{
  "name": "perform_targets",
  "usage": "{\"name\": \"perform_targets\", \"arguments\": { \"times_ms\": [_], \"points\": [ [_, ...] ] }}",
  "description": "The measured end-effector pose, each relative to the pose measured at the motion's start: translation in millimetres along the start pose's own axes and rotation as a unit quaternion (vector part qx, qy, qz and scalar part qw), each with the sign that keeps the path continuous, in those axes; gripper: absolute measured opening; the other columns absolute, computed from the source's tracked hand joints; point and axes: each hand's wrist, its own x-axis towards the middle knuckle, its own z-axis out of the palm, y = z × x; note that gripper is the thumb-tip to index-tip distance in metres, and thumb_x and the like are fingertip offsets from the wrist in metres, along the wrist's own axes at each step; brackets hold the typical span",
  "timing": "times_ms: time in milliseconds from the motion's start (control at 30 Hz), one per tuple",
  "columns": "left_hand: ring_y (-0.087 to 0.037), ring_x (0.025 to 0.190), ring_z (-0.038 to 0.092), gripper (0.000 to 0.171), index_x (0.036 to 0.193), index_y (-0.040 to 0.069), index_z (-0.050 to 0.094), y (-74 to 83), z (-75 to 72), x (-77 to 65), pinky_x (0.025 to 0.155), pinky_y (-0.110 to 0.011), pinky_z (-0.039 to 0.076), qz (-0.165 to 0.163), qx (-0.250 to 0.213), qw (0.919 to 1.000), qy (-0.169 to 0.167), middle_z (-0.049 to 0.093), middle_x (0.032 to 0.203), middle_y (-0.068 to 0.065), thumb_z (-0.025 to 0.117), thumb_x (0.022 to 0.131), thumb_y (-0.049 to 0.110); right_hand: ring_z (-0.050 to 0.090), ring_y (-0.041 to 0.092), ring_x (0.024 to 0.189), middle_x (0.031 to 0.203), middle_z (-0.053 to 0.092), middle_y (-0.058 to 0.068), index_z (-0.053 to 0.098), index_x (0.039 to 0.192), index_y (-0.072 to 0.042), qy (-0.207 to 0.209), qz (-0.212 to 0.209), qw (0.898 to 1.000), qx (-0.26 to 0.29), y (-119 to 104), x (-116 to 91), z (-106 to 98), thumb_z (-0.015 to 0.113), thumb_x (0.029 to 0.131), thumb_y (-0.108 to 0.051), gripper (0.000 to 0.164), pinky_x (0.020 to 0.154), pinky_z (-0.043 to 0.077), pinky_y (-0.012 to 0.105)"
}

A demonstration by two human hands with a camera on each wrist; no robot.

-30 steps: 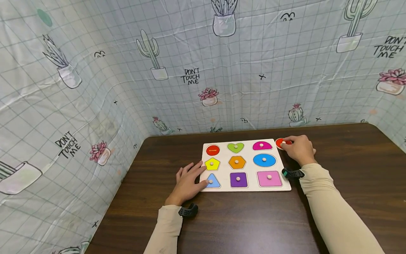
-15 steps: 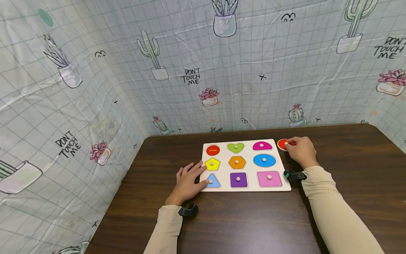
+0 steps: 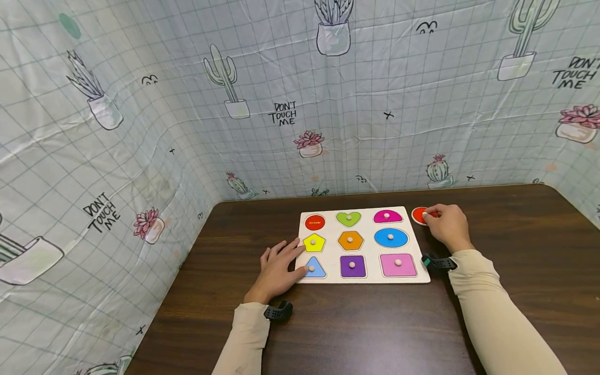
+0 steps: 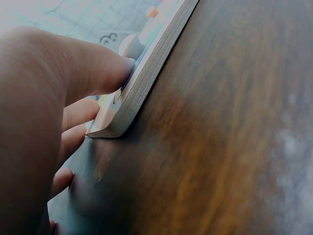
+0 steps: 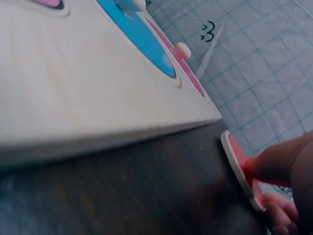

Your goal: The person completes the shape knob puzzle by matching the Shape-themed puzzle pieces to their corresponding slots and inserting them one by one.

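Observation:
A white wooden shape puzzle board (image 3: 372,260) lies on the table. My left hand (image 3: 275,272) rests on its left edge with fingers spread; the thumb tip touches the blue triangle piece (image 3: 316,270) beside its knob. Just off the board's top right corner, my right hand (image 3: 448,226) pinches the knob of a red circle puzzle piece (image 3: 417,216). In the right wrist view this red circle piece (image 5: 236,155) is seen nearly edge-on, low by the tabletop. The red round recess (image 3: 314,222) at the board's top left bears a printed word and no knob.
Knobbed pieces sit in the other recesses, among them a green heart (image 3: 348,219), a blue oval (image 3: 391,237) and a pink rectangle (image 3: 398,264). Around the board is a dark brown wooden table (image 3: 356,328). A cactus-print cloth (image 3: 365,135) hangs behind and at the sides.
My right hand has drawn the red circle piece slightly right and toward me, away from the board's corner. The left hand and board stay put.

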Motion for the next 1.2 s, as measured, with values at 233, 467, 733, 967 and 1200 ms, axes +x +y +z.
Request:
{"name": "perform_targets", "arguments": {
  "times_ms": [233,467,733,967,1200],
  "points": [
    [-0.030,0.148,0.023,0.059,0.147,0.021,0.054,-0.3,-0.8,0.4,0.115,-0.062,0.004,0.002,-0.001,1.0000,0.010,0.037,0.159,0.004,0.060,0.092,0.041,0.057,0.049,0.107,0.113,0.065,0.033,0.070,0.110,0.004,-0.002,-0.014,0.999,0.031,8,-5,-2,0.061,0.099,-0.024,0.032,0.091,0.043,0.061],
    [-0.030,0.148,0.023,0.060,0.148,0.021,0.053,0.5,-0.5,-0.3,0.115,-0.062,0.004,-0.005,0.000,1.0000,0.002,0.036,0.159,0.004,0.060,0.092,0.041,0.057,0.047,0.108,0.117,0.063,0.032,0.068,0.114,0.004,-0.014,-0.014,0.998,0.053,12,-9,-4,0.059,0.100,-0.028,0.036,0.091,0.043,0.061],
    [-0.030,0.148,0.023,0.059,0.147,0.022,0.054,0.6,0.9,-0.4,0.115,-0.062,0.004,-0.003,-0.002,1.0000,0.003,0.036,0.160,0.004,0.058,0.092,0.042,0.059,0.037,0.099,0.111,0.066,0.026,0.067,0.115,0.003,-0.017,-0.003,0.996,0.091,12,-12,-8,0.058,0.101,-0.030,0.037,0.079,0.048,0.042],
    [-0.030,0.148,0.023,0.060,0.148,0.022,0.053,0.2,1.1,0.7,0.115,-0.062,0.004,-0.004,0.000,1.0000,0.003,0.036,0.160,0.004,0.059,0.092,0.043,0.055,0.013,0.085,0.107,0.068,0.021,0.068,0.114,0.002,0.007,0.016,0.993,0.121,11,-16,-8,0.060,0.100,-0.030,0.036,0.068,0.044,0.021],
    [-0.031,0.148,0.023,0.060,0.148,0.021,0.053,0.5,0.2,0.6,0.115,-0.062,0.004,-0.002,0.002,1.0000,0.001,0.036,0.160,0.004,0.059,0.092,0.043,0.053,0.000,0.080,0.108,0.068,0.022,0.069,0.113,0.003,0.035,0.018,0.990,0.139,10,-21,-8,0.061,0.100,-0.028,0.035,0.067,0.044,0.016]
  ]
}}
